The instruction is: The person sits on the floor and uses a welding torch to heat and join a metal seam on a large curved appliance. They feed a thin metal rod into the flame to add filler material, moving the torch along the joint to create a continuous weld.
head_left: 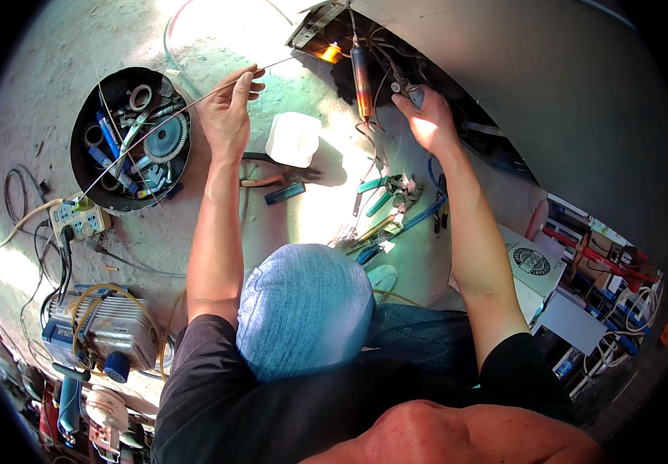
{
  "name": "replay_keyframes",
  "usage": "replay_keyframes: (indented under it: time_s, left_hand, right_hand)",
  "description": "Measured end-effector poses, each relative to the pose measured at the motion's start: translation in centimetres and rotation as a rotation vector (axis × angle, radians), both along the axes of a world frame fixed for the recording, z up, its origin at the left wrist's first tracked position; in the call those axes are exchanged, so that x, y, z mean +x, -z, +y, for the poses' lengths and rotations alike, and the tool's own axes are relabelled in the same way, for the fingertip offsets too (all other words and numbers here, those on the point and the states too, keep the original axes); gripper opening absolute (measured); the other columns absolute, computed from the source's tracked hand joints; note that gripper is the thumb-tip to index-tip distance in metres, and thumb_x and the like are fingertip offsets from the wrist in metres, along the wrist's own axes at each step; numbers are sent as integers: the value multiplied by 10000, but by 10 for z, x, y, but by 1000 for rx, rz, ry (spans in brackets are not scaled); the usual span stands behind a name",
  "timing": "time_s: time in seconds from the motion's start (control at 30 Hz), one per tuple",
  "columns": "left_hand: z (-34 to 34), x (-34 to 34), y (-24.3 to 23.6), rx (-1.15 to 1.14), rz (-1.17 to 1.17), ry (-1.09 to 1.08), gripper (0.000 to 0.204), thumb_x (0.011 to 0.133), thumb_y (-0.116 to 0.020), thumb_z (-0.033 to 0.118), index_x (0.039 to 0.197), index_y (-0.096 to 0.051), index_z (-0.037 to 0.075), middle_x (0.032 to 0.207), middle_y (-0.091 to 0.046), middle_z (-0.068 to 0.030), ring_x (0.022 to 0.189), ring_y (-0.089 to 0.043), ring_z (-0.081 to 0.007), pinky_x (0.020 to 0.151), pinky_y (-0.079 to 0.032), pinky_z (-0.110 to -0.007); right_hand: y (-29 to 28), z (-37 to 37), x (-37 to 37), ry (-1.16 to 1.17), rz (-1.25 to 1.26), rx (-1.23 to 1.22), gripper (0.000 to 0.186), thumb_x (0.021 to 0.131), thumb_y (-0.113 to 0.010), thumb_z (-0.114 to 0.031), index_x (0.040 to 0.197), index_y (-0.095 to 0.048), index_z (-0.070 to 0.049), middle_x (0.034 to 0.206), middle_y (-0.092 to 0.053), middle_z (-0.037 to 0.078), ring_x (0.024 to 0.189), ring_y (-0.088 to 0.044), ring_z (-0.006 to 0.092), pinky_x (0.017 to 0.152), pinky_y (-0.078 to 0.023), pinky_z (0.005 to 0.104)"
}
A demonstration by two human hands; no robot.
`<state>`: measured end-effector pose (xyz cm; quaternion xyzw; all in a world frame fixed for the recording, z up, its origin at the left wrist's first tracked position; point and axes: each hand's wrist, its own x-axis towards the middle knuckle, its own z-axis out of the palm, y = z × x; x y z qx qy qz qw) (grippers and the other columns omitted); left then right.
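Note:
In the head view, my left hand (pixel 229 112) pinches a long thin filler rod (pixel 287 59). Its far tip reaches toward a bright orange glow (pixel 331 52) among the pipes at the open base of a large grey cabinet (pixel 519 69). Closed around the grey body of a hand torch (pixel 411 94), my right hand (pixel 431 122) is to the right of the pipes; the torch's nozzle is hard to make out. Between my hands stands a copper filter drier (pixel 361 81), darkened at its upper part, with thin tubes at both ends.
A black round tub (pixel 108 83) of tools and tape rolls sits at left, near a power strip (pixel 78 220) and a vacuum pump (pixel 109 325). A white plastic container (pixel 293 139), pliers (pixel 380 193) and a hose (pixel 425 216) lie on the floor. Boxes (pixel 531 263) stand at right.

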<state>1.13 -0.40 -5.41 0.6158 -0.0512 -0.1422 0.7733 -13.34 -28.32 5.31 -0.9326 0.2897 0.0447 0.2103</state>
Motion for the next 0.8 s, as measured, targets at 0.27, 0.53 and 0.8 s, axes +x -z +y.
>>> replay_keyframes:
  time_s: [0.27,0.53,0.8]
  left_hand:
    - [-1,0,1,-12,-8,5,260,1035,-603,153,1190,-706,-28,1056,-763,-116,874,-701,-138,770,-547,-260]
    - [-1,0,2,7,-15,4,261,1037,-599,154,1189,-708,-28,1050,-764,-115,868,-697,-135,767,-543,-256]
    - [-2,1,1,13,-15,8,258,1036,-599,149,1188,-707,-28,1048,-764,-115,864,-695,-132,764,-543,-256]
  right_hand:
    - [-2,1,1,12,32,-13,461,903,-725,-362,1116,-664,43,1068,-707,254,1038,-654,431,896,-511,444]
    - [-5,3,2,21,49,3,461,904,-721,-361,1122,-663,42,1077,-707,251,1047,-651,431,907,-507,447]
    - [3,-4,-3,-6,17,-45,481,901,-723,-364,1146,-658,45,1098,-705,252,1067,-646,434,924,-504,444]
